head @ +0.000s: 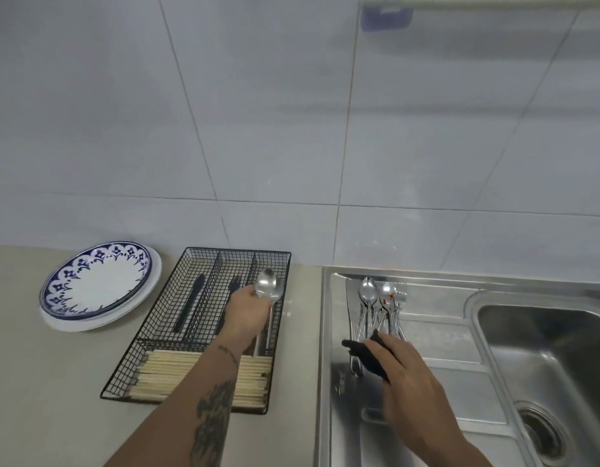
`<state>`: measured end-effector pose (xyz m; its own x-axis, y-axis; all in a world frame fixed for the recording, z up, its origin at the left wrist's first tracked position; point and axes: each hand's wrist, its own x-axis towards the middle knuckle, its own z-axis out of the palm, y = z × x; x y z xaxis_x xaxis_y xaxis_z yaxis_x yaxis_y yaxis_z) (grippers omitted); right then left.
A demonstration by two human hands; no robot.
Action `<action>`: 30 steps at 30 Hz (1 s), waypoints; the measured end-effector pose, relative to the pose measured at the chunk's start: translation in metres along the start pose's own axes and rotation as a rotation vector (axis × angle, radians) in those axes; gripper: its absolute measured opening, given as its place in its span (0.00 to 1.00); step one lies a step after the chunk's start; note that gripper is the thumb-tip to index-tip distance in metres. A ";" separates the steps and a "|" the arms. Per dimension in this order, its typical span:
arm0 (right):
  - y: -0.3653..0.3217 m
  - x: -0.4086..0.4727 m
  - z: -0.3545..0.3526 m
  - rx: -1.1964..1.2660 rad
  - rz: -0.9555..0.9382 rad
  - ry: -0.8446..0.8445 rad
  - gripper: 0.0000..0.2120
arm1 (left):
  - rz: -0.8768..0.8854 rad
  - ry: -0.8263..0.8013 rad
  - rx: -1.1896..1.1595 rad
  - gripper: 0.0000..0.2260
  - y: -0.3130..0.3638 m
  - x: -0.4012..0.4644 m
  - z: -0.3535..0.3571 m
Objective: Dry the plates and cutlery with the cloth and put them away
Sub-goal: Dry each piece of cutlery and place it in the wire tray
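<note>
Nearest the camera, the tattooed left forearm reached out over the wire cutlery tray, which sat on the desk with a row of pale chopsticks packed in its near compartment. At the end of that arm the left hand gripped a steel spoon by the handle, bowl up, over the tray's right-hand slot. A dark knife and a dark fork already lay in the slots beside it.

On the sink's draining board the right hand held the black cloth, fingers curled loosely round it, touching the handles of a bundle of spoons and forks that waited there. Two stacked plates, the top one blue-patterned, stood left of the tray.

By my judgement the plates were finished and the cutlery partly done; the step in hand was putting a dried spoon away. Next, it should be lowered flat into its slot and released, and another piece taken from the bundle into the cloth.
</note>
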<state>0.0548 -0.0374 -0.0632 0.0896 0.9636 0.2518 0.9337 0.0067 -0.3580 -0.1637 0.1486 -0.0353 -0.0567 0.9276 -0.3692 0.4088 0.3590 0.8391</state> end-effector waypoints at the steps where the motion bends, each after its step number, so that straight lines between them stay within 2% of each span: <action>1: 0.003 0.000 0.002 0.001 0.017 0.030 0.43 | 0.031 0.006 0.043 0.03 -0.001 0.004 0.002; 3: 0.009 -0.001 0.003 -0.014 0.048 0.059 0.39 | 0.106 0.010 0.183 0.02 0.000 0.008 0.007; 5: 0.016 -0.003 0.002 -0.016 0.077 0.055 0.37 | 0.154 0.008 0.290 0.07 -0.001 0.008 0.012; 7: 0.023 -0.005 -0.001 0.004 0.123 0.049 0.36 | 0.177 0.005 0.324 0.12 -0.003 0.008 0.016; 9: 0.030 -0.008 -0.003 0.015 0.163 0.057 0.34 | 0.218 0.025 0.338 0.12 -0.004 0.005 0.018; 13: 0.040 -0.011 -0.006 0.019 0.230 0.063 0.33 | 0.285 0.108 0.442 0.08 -0.005 0.000 0.021; 16: 0.047 -0.014 -0.009 0.043 0.269 0.068 0.32 | 0.337 0.219 0.570 0.15 -0.005 -0.005 0.028; 18: 0.052 -0.016 -0.011 0.054 0.294 0.077 0.31 | 0.421 0.253 0.571 0.18 0.000 -0.015 0.039; 20: 0.058 -0.020 -0.011 0.068 0.317 0.096 0.31 | 0.511 0.174 0.536 0.16 0.008 -0.032 0.061; 24: 0.071 -0.027 -0.011 0.103 0.357 0.129 0.30 | 0.442 -0.078 0.496 0.05 0.009 -0.060 0.122; 30: 0.087 -0.039 -0.014 0.149 0.405 0.154 0.31 | 0.401 -0.054 0.644 0.05 -0.005 -0.076 0.180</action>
<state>0.1376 -0.0781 -0.0915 0.4984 0.8456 0.1911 0.7535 -0.3135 -0.5780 0.0026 0.0583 -0.0831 0.2463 0.9619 -0.1183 0.8407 -0.1514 0.5199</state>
